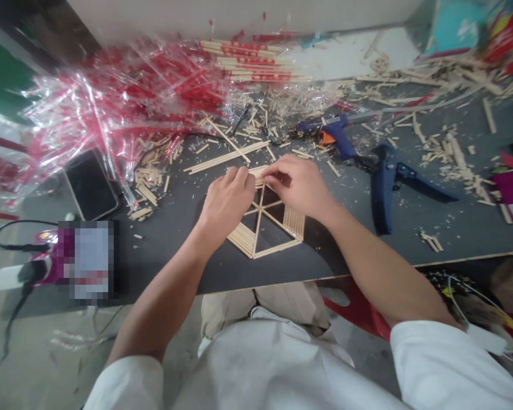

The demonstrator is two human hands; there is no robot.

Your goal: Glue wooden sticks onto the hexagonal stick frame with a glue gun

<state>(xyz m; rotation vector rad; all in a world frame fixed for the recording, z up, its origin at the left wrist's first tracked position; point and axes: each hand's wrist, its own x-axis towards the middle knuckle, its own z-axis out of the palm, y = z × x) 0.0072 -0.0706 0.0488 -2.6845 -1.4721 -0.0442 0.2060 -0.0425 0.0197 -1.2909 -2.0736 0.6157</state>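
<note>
On the dark table lies a hexagonal frame of wooden sticks (277,248), with spokes meeting in its middle and some sections filled by parallel sticks. My left hand (228,196) rests over its upper left side, fingers curled at the far edge. Opposite it, my right hand (297,182) pinches at the frame's top, thumb and forefinger together. Between the two sets of fingertips shows a short row of sticks (256,172). Whatever is inside either grip is too small or covered to make out. Just beyond the hands lie several loose chopsticks (226,158).
A blue glue gun (337,134) and a blue-handled cutter (387,188) lie to the right. Plastic wrappers (123,102) pile up at the back left, above a phone (91,185). A purple power strip (57,256) sits at the left edge. Stick scraps (448,154) are scattered about.
</note>
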